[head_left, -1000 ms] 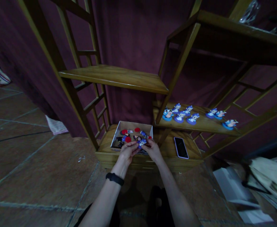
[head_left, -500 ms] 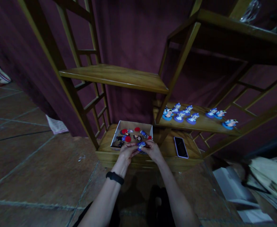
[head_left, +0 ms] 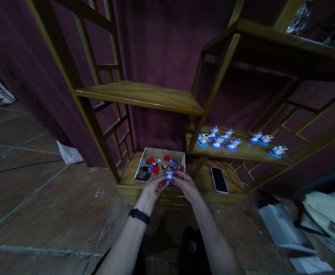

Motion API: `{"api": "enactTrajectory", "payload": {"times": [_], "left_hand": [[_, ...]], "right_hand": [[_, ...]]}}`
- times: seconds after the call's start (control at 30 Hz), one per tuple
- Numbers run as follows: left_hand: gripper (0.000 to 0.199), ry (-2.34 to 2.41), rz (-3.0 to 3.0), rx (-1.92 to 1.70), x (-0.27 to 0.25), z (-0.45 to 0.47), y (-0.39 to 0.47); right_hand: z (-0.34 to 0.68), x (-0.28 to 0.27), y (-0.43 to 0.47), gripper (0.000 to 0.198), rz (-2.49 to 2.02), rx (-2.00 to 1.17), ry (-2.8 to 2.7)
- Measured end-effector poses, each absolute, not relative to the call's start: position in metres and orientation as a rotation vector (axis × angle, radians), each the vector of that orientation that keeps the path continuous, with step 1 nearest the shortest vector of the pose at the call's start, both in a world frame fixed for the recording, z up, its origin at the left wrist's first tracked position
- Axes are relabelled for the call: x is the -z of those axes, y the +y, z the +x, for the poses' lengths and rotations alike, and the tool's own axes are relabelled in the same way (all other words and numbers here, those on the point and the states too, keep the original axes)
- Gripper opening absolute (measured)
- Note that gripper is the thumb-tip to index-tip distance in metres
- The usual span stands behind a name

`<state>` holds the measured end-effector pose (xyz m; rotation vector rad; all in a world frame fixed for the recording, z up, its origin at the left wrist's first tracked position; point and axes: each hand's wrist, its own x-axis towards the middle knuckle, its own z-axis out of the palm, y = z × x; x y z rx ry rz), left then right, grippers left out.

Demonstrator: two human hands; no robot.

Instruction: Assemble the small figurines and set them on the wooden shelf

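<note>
A small purple-and-white figurine [head_left: 169, 175] stands upright between my two hands, just over the near edge of a cardboard box. My left hand [head_left: 155, 185] grips it from the left, fingers closed at its base. From the other side my right hand [head_left: 185, 183] pinches it, thumb and fingertips against it. The shallow box [head_left: 137, 170] holds several figurines lying on their sides, some with red round bases [head_left: 155, 170]. My hands cover part of the box's front wall.
Several purple and blue figurines [head_left: 218, 142] stand on the right-hand shelf [head_left: 242, 152]. Below it lies a phone [head_left: 219, 179] on the lower board. A wooden shelf [head_left: 144, 95] juts out above the box. White boxes [head_left: 282, 225] rest on the floor at right.
The figurine has been turned from a tilted pose to upright, its front now towards me. Both hands keep hold of it, and the view has shifted slightly.
</note>
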<state>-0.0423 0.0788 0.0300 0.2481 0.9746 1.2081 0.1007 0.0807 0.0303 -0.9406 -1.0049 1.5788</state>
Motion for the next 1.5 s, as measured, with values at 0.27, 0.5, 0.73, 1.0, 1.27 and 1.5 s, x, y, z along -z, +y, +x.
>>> {"api": "enactTrajectory", "payload": {"times": [0.27,0.5,0.73,1.0,1.27,1.5], "left_hand": [[0.015,0.968,0.260,-1.124,-0.025,-0.045,0.079],[0.016,0.960,0.306,-1.162,-0.026,-0.041,0.077],[0.015,1.022,0.305,-1.239,-0.026,-0.035,0.077],[0.024,1.013,0.345,-1.333,-0.023,-0.037,0.077],[0.028,1.086,0.637,-1.562,-0.020,-0.030,0.084],[0.024,1.088,0.787,-1.563,-0.027,-0.032,0.080]], "right_hand": [[0.097,-0.023,0.084,0.031,-0.964,-1.614,-0.857],[0.096,-0.020,0.085,0.026,-0.939,-1.612,-0.802],[0.093,-0.011,0.086,0.022,-0.944,-1.582,-0.781],[0.084,-0.016,0.081,0.030,-0.954,-1.443,-0.901],[0.086,-0.011,0.086,0.029,-1.174,-0.823,-1.402],[0.089,-0.021,0.081,0.024,-1.193,-0.612,-1.666]]}}
